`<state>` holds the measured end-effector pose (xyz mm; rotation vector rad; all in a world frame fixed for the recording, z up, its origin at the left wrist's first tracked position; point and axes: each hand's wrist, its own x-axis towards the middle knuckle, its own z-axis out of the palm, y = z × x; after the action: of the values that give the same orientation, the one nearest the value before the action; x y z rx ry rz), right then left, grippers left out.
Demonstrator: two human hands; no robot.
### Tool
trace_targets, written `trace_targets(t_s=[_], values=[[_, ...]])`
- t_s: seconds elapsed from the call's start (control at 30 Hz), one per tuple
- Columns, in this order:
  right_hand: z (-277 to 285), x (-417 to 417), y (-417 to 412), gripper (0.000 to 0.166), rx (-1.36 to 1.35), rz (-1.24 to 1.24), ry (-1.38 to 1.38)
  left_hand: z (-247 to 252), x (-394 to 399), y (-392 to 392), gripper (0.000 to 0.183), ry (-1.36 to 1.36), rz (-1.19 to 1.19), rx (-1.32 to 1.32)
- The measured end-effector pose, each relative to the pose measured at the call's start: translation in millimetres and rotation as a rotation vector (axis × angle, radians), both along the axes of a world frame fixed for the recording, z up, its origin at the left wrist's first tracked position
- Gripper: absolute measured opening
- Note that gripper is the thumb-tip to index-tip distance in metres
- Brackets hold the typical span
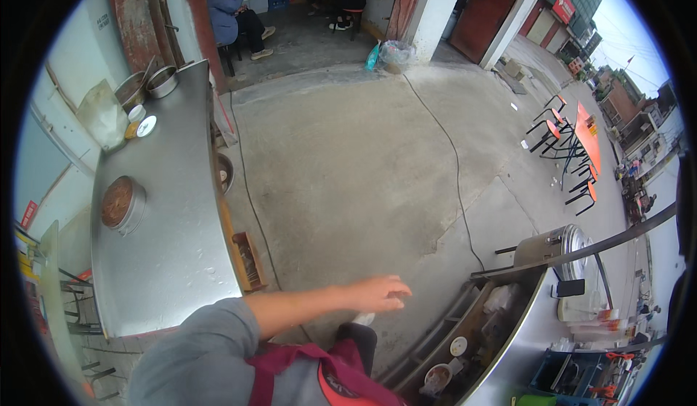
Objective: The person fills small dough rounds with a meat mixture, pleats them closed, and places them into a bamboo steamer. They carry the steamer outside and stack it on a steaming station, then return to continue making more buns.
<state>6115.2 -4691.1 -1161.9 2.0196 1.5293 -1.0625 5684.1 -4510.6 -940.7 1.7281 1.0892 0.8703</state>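
Note:
My left hand (380, 294) reaches out from a grey sleeve over the concrete floor (348, 188). Its fingers are slightly bent and apart, with nothing in them, and it touches nothing. My right hand is out of view. Below the arm is a maroon apron (305, 351), with my shoe (364, 319) near the hand. To the left stands a steel-topped table (174, 232) bearing a metal pot of brown food (118, 202). On the right is a steel counter (531, 324) with a dark phone (570, 288) on it and open shelves (479, 319) on its near side.
Cables (454, 155) run across the floor. Beyond the counter stands a lidded steel barrel (544, 245). Orange stools (552, 128) surround an orange table (587, 134) outside. A seated person (226, 19) is in the doorway area. Further pots (162, 82) and a white lid (146, 126) sit on the left table.

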Motion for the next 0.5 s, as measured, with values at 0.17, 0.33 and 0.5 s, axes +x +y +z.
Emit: trace_targets(t_s=[0.17,0.33,0.5], values=[[-67,-19,302,0.036,0.061,-0.118,0.102,-146,-64,326,0.035,0.168,0.542,-0.172],[-14,-105,743,0.037,0.257,-0.071,0.217,-233,-212,361,0.035,0.427,1.031,-0.914],[62,-172,1190,0.03,0.587,-0.238,0.779,-212,-285,599,0.035,0.35,1.16,-1.087]])
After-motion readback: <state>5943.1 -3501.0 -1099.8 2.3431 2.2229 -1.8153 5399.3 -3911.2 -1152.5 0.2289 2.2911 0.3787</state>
